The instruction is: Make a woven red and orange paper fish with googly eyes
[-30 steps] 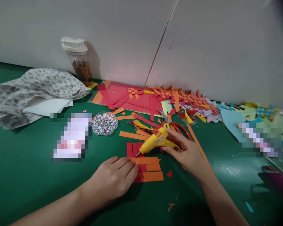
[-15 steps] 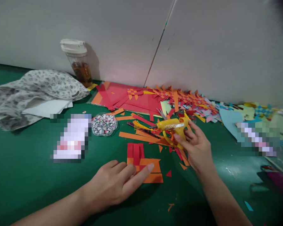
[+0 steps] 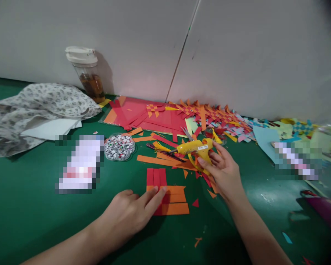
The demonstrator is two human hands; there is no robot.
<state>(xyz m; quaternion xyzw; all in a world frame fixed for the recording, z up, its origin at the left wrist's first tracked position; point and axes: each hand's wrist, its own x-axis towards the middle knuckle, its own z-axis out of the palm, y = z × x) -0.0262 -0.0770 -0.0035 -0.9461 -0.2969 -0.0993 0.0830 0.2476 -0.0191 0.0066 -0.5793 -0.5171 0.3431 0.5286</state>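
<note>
Red and orange paper strips (image 3: pixel 175 208) lie woven together on the green table. Red strips point away from me and orange ones run to the right. My left hand (image 3: pixel 132 209) rests over the near left part of the weave and hides some of it. Two of its fingers are stretched out, their tips pressing where red meets orange. In my right hand (image 3: pixel 223 171) is a yellow hot glue gun (image 3: pixel 194 148), gripped round its handle. Its nozzle points left, above loose orange strips (image 3: pixel 154 161) and apart from the weave.
A clear case of googly eyes (image 3: pixel 119 147) lies left of the strips, beside a blurred phone-like shape (image 3: pixel 81 162). Behind stand a lidded tea bottle (image 3: pixel 88 77) and a patterned cloth (image 3: pixel 52 99). Woven paper fish (image 3: pixel 215 116) and scraps line the wall (image 3: pixel 237 55).
My left fingertips have shifted left and up onto the weave's red-orange junction. The middle red strip, raised before, now lies flat. The glue gun stays in my right hand.
</note>
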